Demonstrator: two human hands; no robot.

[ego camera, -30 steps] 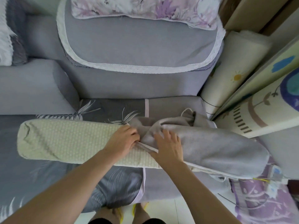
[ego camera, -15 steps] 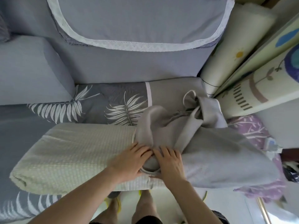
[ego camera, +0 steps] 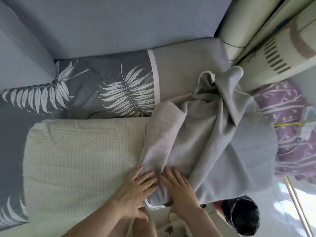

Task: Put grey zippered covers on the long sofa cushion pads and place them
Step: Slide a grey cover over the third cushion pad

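Left hand [ego camera: 135,190] and right hand [ego camera: 178,189] lie side by side, fingers nearly straight, pressing the grey cover's [ego camera: 205,142] bunched rim at the cushion pad's [ego camera: 82,151] near edge; the cover sheathes the pad's right half.

Cushion pad [ego camera: 82,159]: right end hidden inside the bunched grey cover [ego camera: 213,142]. Dark round object [ego camera: 242,218], lower right of the frame: partly behind the cover's hem, identity unclear. Small white items [ego camera: 308,112] on purple fabric [ego camera: 287,103], right edge: blurred, cropped.
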